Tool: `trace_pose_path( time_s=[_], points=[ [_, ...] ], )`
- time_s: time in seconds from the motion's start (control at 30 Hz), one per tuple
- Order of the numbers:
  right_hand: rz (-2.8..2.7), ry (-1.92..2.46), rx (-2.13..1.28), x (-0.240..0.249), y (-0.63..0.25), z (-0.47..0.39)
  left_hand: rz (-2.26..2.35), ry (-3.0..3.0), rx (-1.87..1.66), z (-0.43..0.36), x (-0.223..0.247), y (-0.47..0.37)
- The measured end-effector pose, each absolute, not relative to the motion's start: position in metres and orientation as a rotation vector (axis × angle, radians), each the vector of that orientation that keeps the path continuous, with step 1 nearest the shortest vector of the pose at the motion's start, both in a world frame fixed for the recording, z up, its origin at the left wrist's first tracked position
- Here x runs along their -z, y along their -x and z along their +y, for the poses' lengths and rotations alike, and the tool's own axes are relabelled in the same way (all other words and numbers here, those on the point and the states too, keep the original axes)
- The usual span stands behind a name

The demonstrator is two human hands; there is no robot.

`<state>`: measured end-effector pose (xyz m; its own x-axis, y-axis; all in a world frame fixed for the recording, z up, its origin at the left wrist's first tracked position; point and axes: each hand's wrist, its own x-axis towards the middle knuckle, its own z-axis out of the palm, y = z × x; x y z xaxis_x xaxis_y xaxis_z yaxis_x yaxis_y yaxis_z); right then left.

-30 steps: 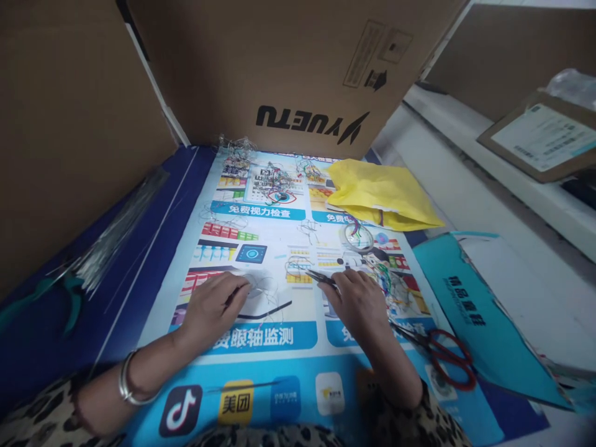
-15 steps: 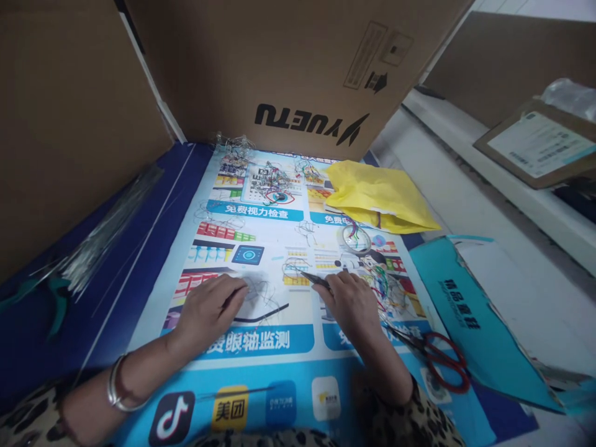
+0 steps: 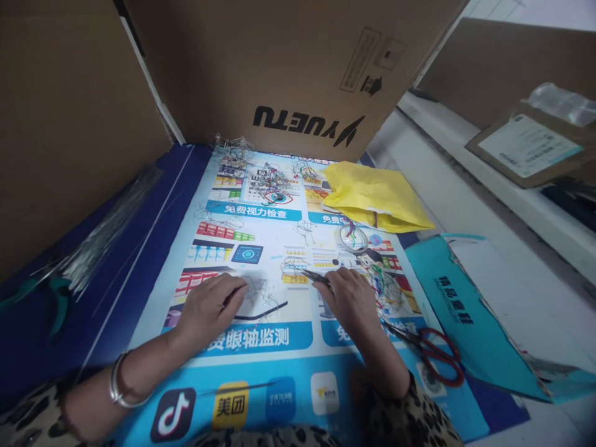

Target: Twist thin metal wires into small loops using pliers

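My left hand [image 3: 209,304] rests over the printed sheet [image 3: 279,242], its fingers curled and pressed together. Thin tangled wire [image 3: 263,295] lies right at its fingertips; whether the fingers pinch it is hidden. My right hand [image 3: 351,298] is closed round a dark tool with a slim pointed tip [image 3: 314,275], its grip end hidden in the palm. That tip points left, at a loop of fine wire [image 3: 293,267]. Right of my right hand lies a tangle of coloured wires [image 3: 384,282]. Red-handled scissors [image 3: 442,357] lie near my right forearm.
A large cardboard box [image 3: 288,68] stands behind the sheet. A yellow bag [image 3: 377,192] and a roll of clear tape [image 3: 352,239] lie at the right. Green-handled pliers [image 3: 59,304] and a bundle of straight wires [image 3: 102,242] are at the left. A torn teal box [image 3: 451,298] sits far right.
The view has shifted a little. The tip of the tool in my right hand now looks slightly parted. Both hands stay in nearly the same place.
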<state>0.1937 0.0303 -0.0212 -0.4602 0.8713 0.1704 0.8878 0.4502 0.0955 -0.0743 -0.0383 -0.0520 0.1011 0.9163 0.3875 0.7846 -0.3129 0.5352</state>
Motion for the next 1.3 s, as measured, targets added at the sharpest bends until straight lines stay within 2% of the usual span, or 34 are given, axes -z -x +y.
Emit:
trace_pose_path(
  time_s=[0.37,0.57,1.0,1.3],
  points=[
    [-2.598,1.506,0.252,0.027,-0.191,0.033,1.702,-2.157,-1.026,-0.038,0.050,0.074],
    [-2.576,1.465,0.124,0.020,-0.192,0.027,1.707,-2.146,-1.013,-0.038,0.049,0.073],
    [-2.495,1.466,0.155,0.017,-0.193,0.026,1.651,-2.155,-1.048,-0.038,0.048,0.073],
    [-2.468,1.268,-0.022,0.023,-0.183,0.016,1.718,-2.010,-1.052,-0.039,0.048,0.073]
  ],
)
